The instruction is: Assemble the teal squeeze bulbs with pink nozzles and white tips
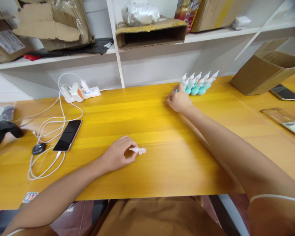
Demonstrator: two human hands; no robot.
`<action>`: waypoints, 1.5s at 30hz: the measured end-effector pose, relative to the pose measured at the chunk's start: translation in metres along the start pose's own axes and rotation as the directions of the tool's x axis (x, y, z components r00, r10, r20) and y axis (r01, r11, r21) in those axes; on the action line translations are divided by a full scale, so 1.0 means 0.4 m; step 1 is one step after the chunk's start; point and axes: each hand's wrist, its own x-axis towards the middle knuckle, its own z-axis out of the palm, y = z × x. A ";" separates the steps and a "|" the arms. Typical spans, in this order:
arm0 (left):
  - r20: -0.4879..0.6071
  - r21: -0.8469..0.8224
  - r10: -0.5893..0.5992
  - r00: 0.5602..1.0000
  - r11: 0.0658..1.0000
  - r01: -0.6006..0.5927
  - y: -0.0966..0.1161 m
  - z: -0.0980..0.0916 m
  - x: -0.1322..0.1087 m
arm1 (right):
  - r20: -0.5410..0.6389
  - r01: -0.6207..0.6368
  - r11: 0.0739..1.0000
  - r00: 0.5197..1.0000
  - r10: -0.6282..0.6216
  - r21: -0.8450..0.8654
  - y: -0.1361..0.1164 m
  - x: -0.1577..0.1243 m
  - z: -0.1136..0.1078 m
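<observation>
My left hand (119,153) is over the near middle of the table, thumb and forefinger pinched on a small whitish plastic nozzle (140,150). The nozzle lies sideways, its thin tip pointing back toward my palm. Farther off to the right, my right hand (180,99) reaches to the left end of a cluster of teal squeeze bulbs (194,90). Its fingers are closed around the nearest bulb, mostly hidden by the hand; a little teal shows between the fingers. Several bulbs stand upright close together, each topped with a white pointed nozzle.
A phone (68,135), white charging cables and a power strip (92,92) occupy the left side. An open cardboard box (258,70), another phone (286,92) and a clear case (282,119) are at right. Shelves with cartons rise behind the table (147,118).
</observation>
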 end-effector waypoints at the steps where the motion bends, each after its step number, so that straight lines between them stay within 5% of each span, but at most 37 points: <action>1: 0.003 0.002 -0.002 1.000 1.000 0.002 0.000 0.000 0.000 | -0.011 0.001 1.000 1.000 -0.001 -0.007 0.006 0.008 0.007; 12: 0.040 0.000 -0.021 0.999 1.000 0.021 0.001 0.001 -0.002 | 0.129 0.069 0.990 0.990 -0.054 -0.120 0.008 0.044 -0.002; 17: -0.006 -0.004 -0.016 1.000 1.000 0.016 0.006 -0.002 -0.001 | 0.104 0.125 0.989 0.988 -0.118 -0.073 -0.071 -0.035 -0.049; 19: -0.063 -0.018 -0.046 0.997 0.999 0.045 0.009 -0.003 -0.001 | 0.026 0.182 0.980 0.982 -0.185 0.085 -0.127 -0.096 -0.073; 21: -0.130 -0.073 -0.110 0.985 0.992 0.101 0.012 -0.004 -0.001 | -0.002 0.231 0.918 0.970 -0.244 0.321 -0.192 -0.169 -0.096; 24: -0.193 -0.208 -0.228 0.954 0.960 0.187 0.016 -0.008 0.002 | 0.108 0.088 0.775 0.974 -0.198 0.626 -0.287 -0.281 -0.124; 28: -0.213 -0.338 -0.307 0.928 0.914 0.224 0.018 -0.007 0.006 | 0.220 -0.010 0.589 0.932 -0.286 0.808 -0.360 -0.382 -0.145; 35: -0.193 -0.383 -0.345 0.919 0.888 0.253 0.007 0.005 0.002 | 0.202 0.056 0.478 0.859 -0.470 0.877 -0.347 -0.424 -0.151; 41: -0.206 -0.417 -0.377 0.903 0.868 0.268 -0.013 0.010 -0.002 | 0.309 -0.304 0.081 0.850 -0.427 0.949 -0.354 -0.438 -0.104; 45: -0.189 -0.440 -0.391 0.901 0.854 0.278 -0.018 0.013 -0.004 | 0.348 -0.386 0.001 0.830 -0.435 0.922 -0.357 -0.431 -0.095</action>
